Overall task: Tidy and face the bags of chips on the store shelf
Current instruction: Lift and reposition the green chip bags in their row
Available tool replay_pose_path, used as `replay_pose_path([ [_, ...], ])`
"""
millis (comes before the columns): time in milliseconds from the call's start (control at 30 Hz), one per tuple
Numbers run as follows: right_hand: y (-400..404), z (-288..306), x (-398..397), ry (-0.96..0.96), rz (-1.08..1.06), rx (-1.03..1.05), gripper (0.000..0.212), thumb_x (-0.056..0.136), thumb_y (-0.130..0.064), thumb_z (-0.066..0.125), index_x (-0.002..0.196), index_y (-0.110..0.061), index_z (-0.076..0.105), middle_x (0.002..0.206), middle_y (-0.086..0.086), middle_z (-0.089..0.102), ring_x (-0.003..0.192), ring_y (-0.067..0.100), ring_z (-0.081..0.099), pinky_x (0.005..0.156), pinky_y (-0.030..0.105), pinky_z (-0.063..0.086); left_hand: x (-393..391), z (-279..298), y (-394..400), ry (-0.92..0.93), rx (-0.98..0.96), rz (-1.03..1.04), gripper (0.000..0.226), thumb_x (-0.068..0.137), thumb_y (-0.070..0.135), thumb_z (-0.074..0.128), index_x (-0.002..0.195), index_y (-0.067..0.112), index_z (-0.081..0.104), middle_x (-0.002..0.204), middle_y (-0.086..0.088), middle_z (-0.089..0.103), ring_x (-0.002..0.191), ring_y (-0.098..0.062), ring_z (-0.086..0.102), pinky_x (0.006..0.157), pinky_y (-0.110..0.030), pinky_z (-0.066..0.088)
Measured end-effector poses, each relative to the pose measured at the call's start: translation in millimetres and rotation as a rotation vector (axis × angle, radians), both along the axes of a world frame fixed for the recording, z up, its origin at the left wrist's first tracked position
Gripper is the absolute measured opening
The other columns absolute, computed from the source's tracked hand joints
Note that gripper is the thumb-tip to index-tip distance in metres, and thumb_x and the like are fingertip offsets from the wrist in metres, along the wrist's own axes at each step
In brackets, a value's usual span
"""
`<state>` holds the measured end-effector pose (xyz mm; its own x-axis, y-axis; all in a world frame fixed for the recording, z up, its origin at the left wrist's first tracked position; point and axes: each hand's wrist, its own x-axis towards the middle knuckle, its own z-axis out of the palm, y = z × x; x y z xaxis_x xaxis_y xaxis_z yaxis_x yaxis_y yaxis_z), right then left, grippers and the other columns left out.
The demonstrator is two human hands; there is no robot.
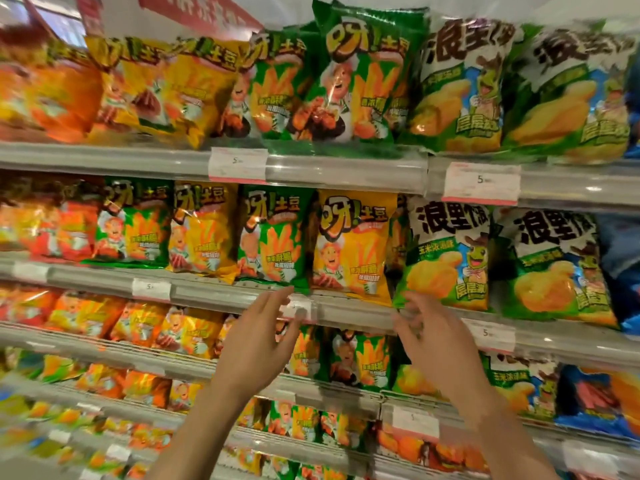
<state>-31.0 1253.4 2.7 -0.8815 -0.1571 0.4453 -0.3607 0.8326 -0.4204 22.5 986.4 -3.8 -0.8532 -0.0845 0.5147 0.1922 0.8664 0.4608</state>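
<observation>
Above, both my hands are raised before the second shelf (346,311) from the top, each holding nothing. My left hand (258,337) has its fingers straight and slightly spread, fingertips at the shelf's front edge, over a price tag (298,310) on the rail. My right hand (431,336) is blurred; its fingers look loosely bent and apart, their tips just below the lower left corner of a green corn-puff bag (445,254), though I cannot tell whether they touch it. Between the two hands, and above them, a yellow chip bag (353,244) stands upright at the front edge of the shelf, facing outward, with a green chip bag (273,237) just beside it on its left. On the top shelf, a large green bag (360,77) leans forward past its neighbours. Further bags fill the lower shelves, their prints blurred toward the left edge.
</observation>
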Motion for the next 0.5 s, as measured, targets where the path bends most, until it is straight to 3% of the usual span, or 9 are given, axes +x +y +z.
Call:
replay_pose_path([
  [133,-15,41,-42,0.121,0.029,0.104,0.044,0.098,-0.044,0.054,0.136,-0.021,0.054,0.119,-0.001,0.067,0.096,0.020,0.068,0.076,0.040,0.058,-46,33,2,0.047,-0.130,-0.042,0.052,0.098,0.046,0.051,0.145,0.025,0.041,0.137,0.002,0.051,0.113,-0.017,0.059,0.083,-0.033,0.051],
  [267,-35,65,-65,0.111,-0.020,0.138,0.049,0.099,-0.051,0.050,0.136,-0.018,0.048,0.109,0.003,0.070,0.089,0.026,0.070,0.069,0.038,0.058,-75,47,-2,0.080,-0.185,-0.059,0.054,0.097,0.046,0.053,0.145,0.025,0.041,0.139,0.000,0.048,0.108,-0.018,0.061,0.076,-0.028,0.047],
  [500,-63,64,-88,-0.060,-0.140,-0.093,0.062,0.095,-0.059,0.052,0.137,-0.014,0.044,0.089,0.007,0.070,0.083,0.033,0.069,0.070,0.039,0.055,-114,52,1,0.063,-0.153,-0.176,0.061,0.098,0.043,0.049,0.153,0.023,0.030,0.147,-0.002,0.047,0.120,-0.022,0.056,0.085,-0.035,0.050],
])
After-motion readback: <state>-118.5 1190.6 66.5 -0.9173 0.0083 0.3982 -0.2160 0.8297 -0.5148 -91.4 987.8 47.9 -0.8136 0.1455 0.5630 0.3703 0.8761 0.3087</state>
